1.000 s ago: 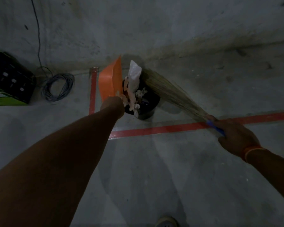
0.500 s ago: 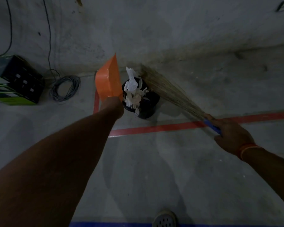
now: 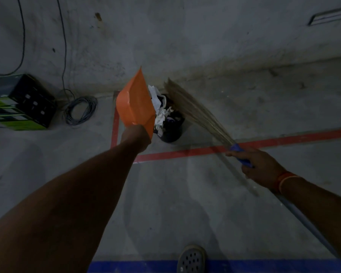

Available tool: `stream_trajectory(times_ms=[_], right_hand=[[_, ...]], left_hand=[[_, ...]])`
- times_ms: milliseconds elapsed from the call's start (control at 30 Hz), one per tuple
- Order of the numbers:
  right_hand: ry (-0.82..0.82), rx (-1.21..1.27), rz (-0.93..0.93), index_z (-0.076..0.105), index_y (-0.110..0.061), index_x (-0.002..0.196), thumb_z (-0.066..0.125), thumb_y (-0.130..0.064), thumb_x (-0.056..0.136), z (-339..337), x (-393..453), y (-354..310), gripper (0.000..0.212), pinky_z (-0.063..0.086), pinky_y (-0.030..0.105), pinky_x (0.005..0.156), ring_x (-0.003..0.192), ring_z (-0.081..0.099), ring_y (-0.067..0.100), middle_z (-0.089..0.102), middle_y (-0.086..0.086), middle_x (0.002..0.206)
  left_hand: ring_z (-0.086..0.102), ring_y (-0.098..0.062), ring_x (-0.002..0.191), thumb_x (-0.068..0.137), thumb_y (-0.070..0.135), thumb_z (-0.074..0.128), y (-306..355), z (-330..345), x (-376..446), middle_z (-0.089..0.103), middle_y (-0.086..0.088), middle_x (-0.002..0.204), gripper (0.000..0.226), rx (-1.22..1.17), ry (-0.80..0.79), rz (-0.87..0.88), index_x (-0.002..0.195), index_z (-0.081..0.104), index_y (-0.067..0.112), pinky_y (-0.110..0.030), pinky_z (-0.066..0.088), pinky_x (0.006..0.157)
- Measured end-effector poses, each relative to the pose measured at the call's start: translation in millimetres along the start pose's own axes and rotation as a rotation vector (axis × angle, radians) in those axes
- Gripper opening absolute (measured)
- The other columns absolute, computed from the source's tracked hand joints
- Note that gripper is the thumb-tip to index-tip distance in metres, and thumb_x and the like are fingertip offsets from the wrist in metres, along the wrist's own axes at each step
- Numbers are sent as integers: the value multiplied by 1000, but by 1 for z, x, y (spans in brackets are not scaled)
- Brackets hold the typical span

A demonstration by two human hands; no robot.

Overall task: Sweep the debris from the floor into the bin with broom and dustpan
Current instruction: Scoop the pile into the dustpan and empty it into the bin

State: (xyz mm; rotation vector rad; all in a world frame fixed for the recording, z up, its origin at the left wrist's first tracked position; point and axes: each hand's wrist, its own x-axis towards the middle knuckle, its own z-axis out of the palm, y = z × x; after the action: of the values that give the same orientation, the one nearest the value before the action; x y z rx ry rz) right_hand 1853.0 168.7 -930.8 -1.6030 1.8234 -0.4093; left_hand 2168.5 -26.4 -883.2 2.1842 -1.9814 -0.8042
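The concrete floor [image 3: 185, 203] runs up to a wall at its far edge and looks swept: no loose debris shows on the open stretch between the red line and the blue strip at the near edge, though the light is dim and fine dust would not show. The broom [image 3: 197, 113] slants from the right hand [image 3: 258, 166], which is wrapped round its blue grip, with the bristles fanned over the far side of the bin. The orange dustpan [image 3: 134, 103] is tipped up on edge just left of the bin, its open face turned toward the bin; the left hand [image 3: 136, 135] is closed round its handle, though the fingers themselves are hidden behind the wrist. The small dark bin [image 3: 171, 133] stands near the floor's far edge, inside the corner of the red line, heaped with crumpled white paper [image 3: 161, 117]. The task looks nearly finished: the pan seems emptied, and what remains is knocking off any clinging scraps and setting the tools down.
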Motion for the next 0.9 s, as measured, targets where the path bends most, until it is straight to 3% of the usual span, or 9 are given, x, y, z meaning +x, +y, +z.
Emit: stream_trajectory(times_ms=[67,133,233,333,467,633,733,833,900], right_hand=[[37,73,-8,63,-28,123,61,4,81,-3,-18,-3,53,49,30,81,102,59,20,56,5,123],[71,118,-4,66,-28,113,61,4,80,-3,-39,-2,47,52,34,76,89,60,18,62,4,114],[102,193,32,65,-32,106,62,-1,84,3,-84,3,38,53,27,56,66,60,16,64,3,95],[132,286,78,64,-35,97,64,-7,87,15,-141,7,29,45,21,41,50,57,17,64,4,78],[138,429,135,65,-32,88,64,-12,89,32,-231,11,20,49,33,41,46,54,22,61,11,70],[158,426,189,65,-27,87,66,-12,89,60,-353,28,16,48,22,42,44,53,6,64,8,77],[95,409,270,65,-27,91,64,-12,90,85,-432,44,16,49,30,40,44,54,15,63,8,70],[48,316,304,60,-48,83,68,-11,86,122,-508,65,39,47,9,56,59,60,2,65,-5,78],[-1,273,338,58,-53,82,71,-12,84,150,-556,71,44,41,1,63,71,61,-4,67,-4,88]], left_hand=[[69,-28,75,90,4,68,-3,-1,-14,66,-16,95,23,-39,-24,-34,107,56,-5,-38,60,63],[66,-17,66,92,6,67,-10,0,-36,70,-10,93,8,-18,-41,-8,96,74,3,-25,51,52],[64,-17,64,92,-5,55,-26,13,-87,72,-6,92,34,-221,-48,29,83,78,18,-32,52,53],[52,-13,46,90,-10,47,-39,31,-168,69,-13,84,38,-533,-86,-2,85,76,14,-24,38,40],[37,-8,36,95,-11,41,-47,53,-291,49,-8,63,35,-713,-168,9,99,73,2,-17,27,37],[27,-10,42,100,-5,44,-77,95,-417,31,0,56,33,-847,-275,43,103,75,7,-18,21,43],[25,-9,41,102,-4,44,-102,117,-489,29,1,54,34,-876,-308,10,102,75,8,-18,21,42],[25,-7,39,102,-4,44,-141,133,-553,29,1,55,34,-897,-332,-54,99,75,10,-16,21,41],[24,-7,38,102,-2,45,-173,140,-595,26,2,53,30,-898,-381,-80,102,73,8,-15,20,42]])
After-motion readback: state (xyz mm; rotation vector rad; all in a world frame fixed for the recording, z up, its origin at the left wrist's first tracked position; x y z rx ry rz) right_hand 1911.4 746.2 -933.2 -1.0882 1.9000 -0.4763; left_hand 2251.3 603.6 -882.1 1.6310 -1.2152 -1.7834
